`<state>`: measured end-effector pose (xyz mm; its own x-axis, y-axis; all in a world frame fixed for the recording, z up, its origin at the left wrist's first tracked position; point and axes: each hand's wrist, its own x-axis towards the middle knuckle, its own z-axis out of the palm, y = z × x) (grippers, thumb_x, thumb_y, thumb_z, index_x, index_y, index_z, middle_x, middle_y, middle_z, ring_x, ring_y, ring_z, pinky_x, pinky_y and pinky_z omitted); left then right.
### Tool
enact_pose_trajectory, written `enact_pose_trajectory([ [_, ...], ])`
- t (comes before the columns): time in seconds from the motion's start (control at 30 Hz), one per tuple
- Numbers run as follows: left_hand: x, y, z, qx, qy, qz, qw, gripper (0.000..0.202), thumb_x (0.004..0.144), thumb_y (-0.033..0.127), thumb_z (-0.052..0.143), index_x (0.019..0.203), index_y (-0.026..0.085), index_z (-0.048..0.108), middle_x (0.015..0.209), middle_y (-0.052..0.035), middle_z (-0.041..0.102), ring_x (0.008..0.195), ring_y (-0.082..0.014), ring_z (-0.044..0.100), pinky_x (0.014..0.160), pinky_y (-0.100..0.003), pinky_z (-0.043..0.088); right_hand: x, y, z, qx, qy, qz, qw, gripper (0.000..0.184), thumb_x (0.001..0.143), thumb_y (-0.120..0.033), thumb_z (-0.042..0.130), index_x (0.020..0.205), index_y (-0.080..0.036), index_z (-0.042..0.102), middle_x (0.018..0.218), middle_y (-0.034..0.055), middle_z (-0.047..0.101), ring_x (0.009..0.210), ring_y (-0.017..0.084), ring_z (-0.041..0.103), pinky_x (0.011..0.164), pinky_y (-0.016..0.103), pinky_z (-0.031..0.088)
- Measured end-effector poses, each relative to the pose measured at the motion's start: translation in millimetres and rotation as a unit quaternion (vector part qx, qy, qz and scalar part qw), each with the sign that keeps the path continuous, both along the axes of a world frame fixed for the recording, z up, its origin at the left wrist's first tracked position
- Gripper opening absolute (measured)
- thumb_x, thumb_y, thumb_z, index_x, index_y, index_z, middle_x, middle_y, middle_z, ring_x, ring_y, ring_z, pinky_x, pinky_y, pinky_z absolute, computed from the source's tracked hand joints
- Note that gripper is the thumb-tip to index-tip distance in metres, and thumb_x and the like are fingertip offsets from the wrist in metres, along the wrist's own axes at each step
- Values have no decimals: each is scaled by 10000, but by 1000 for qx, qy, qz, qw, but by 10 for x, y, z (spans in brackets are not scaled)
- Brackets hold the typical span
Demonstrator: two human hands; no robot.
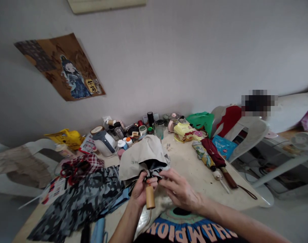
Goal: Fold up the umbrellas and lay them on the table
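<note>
A beige umbrella [141, 153] with a dark underside is partly folded, its canopy loose and pointing away from me over the table. Its light wooden handle [150, 197] points toward my body, a thin cord hanging from the end. My left hand [141, 189] is closed around the umbrella just above that handle. At the right lower edge of the canopy, my right hand [178, 187] has its bent fingertips on the fabric; the exact grip is partly hidden. Left of the umbrella, a grey camouflage umbrella [80, 199] lies loosely spread on the table, beside blue folded fabric [120, 201].
A floral folded umbrella [203, 153] and a dark red one [213, 152] lie to the right on the table [189, 162]. An electric kettle [104, 141], bottles and cups crowd the wall side. Plaid fabric [93, 162] sits left. A person [229, 118] is beyond the right chair.
</note>
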<state>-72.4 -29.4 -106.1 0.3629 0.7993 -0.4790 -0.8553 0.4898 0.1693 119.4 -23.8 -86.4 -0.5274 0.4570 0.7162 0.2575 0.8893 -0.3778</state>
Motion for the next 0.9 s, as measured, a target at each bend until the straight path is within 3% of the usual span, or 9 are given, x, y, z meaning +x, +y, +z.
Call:
enact_pose_trajectory([
  [0.1, -82, -46, -9, -16, -51, 55, 997, 285, 929, 221, 444, 651, 159, 451, 509, 60, 360, 408, -36, 392, 413, -101, 346, 119, 120, 21, -68, 99, -71, 990, 210, 897, -114, 488, 1039, -194, 620, 1033, 92, 639, 856, 163, 618, 723, 277, 543],
  [0.2, -114, -86, -33, -7, -35, 58, 998, 299, 909, 215, 499, 622, 164, 431, 504, 61, 346, 400, -33, 369, 394, -93, 332, 174, 283, 56, -151, 143, -140, 968, 137, 901, -167, 514, 989, -183, 617, 910, 51, 631, 625, 106, 560, 559, 223, 500],
  [0.3, -78, -121, -56, 15, -22, 61, 998, 273, 877, 179, 558, 624, 159, 457, 509, 59, 356, 408, -36, 363, 393, -106, 333, 137, 385, 100, -181, 129, -165, 961, 196, 865, -216, 560, 1053, -178, 602, 938, 55, 613, 656, 120, 552, 555, 233, 487],
  [0.43, -13, -144, -96, 63, -11, 71, 995, 188, 807, 82, 622, 658, 151, 530, 531, 46, 439, 415, -38, 388, 386, -119, 322, -27, 449, 92, -209, 85, -178, 958, 433, 767, -234, 626, 1186, -153, 557, 932, 58, 600, 711, 152, 553, 618, 274, 497],
  [0.5, -18, -141, -149, 84, 5, 50, 995, 212, 754, 66, 678, 630, 153, 530, 520, 45, 453, 411, -40, 383, 380, -132, 320, -105, 470, 81, -209, 83, -172, 959, 430, 740, -210, 610, 1163, -145, 566, 875, 41, 603, 675, 146, 540, 644, 281, 490],
  [0.6, -85, -124, -267, 110, 48, 34, 992, 233, 703, 95, 745, 620, 168, 540, 507, 45, 458, 409, -50, 361, 387, -165, 323, -128, 489, 121, -193, 112, -150, 963, 193, 796, -179, 523, 959, -172, 626, 779, 23, 608, 665, 144, 557, 648, 262, 465],
  [0.67, -143, -111, -329, 103, 83, 30, 991, 213, 706, 113, 752, 636, 177, 561, 520, 41, 482, 418, -59, 365, 402, -182, 325, -57, 506, 192, -168, 125, -144, 967, 152, 840, -177, 477, 844, -190, 628, 731, 19, 605, 669, 149, 571, 642, 255, 455],
  [0.83, -235, -80, -299, 75, 80, 68, 992, 208, 715, 84, 740, 645, 154, 557, 566, 36, 518, 434, -45, 394, 399, -151, 312, 323, 633, 360, -64, 152, -239, 957, 148, 833, -164, 473, 863, -203, 613, 729, 17, 611, 651, 153, 563, 627, 262, 451],
  [0.9, -268, -64, -271, 51, 93, 100, 989, 222, 711, 87, 742, 637, 153, 543, 554, 46, 506, 426, -43, 400, 406, -146, 318, 465, 698, 368, -58, 146, -265, 951, 139, 841, -175, 470, 857, -199, 606, 704, 12, 592, 636, 153, 552, 615, 268, 441],
])
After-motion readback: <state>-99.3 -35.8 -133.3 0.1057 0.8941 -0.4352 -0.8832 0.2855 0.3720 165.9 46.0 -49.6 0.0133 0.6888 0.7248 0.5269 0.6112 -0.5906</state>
